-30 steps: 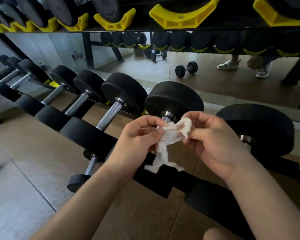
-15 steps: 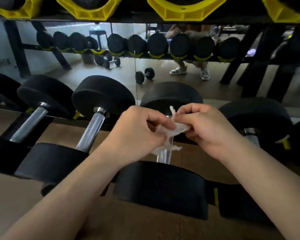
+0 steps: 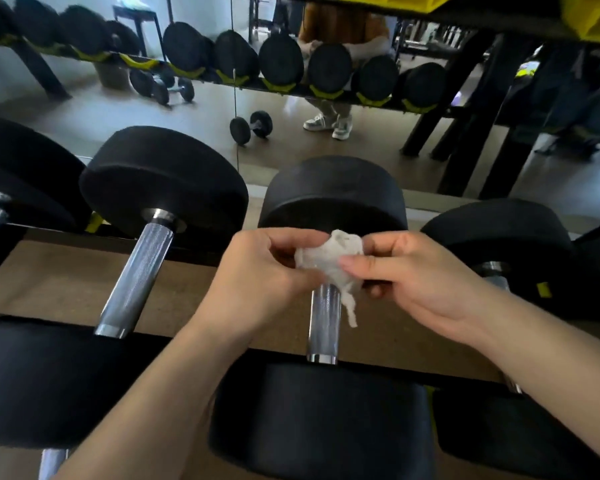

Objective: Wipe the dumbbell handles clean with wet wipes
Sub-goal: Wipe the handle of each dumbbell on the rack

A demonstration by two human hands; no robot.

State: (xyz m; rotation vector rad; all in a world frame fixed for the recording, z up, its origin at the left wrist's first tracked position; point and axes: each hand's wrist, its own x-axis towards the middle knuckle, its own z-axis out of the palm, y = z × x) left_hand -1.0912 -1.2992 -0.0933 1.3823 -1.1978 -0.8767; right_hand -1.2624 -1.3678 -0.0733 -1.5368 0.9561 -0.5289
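Near end: at 6 o'clock I see the mid dumbbell [image 3: 323, 420], its near black head lowest in view, lying on the rack [image 3: 59, 282].
Handle: the knurled steel handle [image 3: 324, 320] runs from that head toward 12. Its near half is bare and its far end is under the wipe.
L hand: the L hand [image 3: 257, 271] is at 9 o'clock of the wipe, fingers curled, thumb + fingertips pinching the wipe's left edge.
R hand: the R hand [image 3: 413, 282] is at 3 o'clock of the wipe, thumb laid across the front, clamped on the right edge w/ fingers curled under.
Wipe: the white wipe [image 3: 329, 261] is bunched betw. both hands, on top of the handle's far end. A thin tail hangs at 5 o'clock beside the bar. Can't tell if it wraps right round.
Far head: the far head [image 3: 333, 192] sits just past the hands at 12.
Neighbours: the left dumbbell [image 3: 136, 278] is at 9 o'clock, handle bare. The right dumbbell [image 3: 496, 230] is at 3, partly behind my R forearm.
Mirror: the mirror [image 3: 84, 126] at 12 reflects a row of dumbbells, a small dumbbell [image 3: 251, 128] on the floor and pale shoes [image 3: 328, 123].
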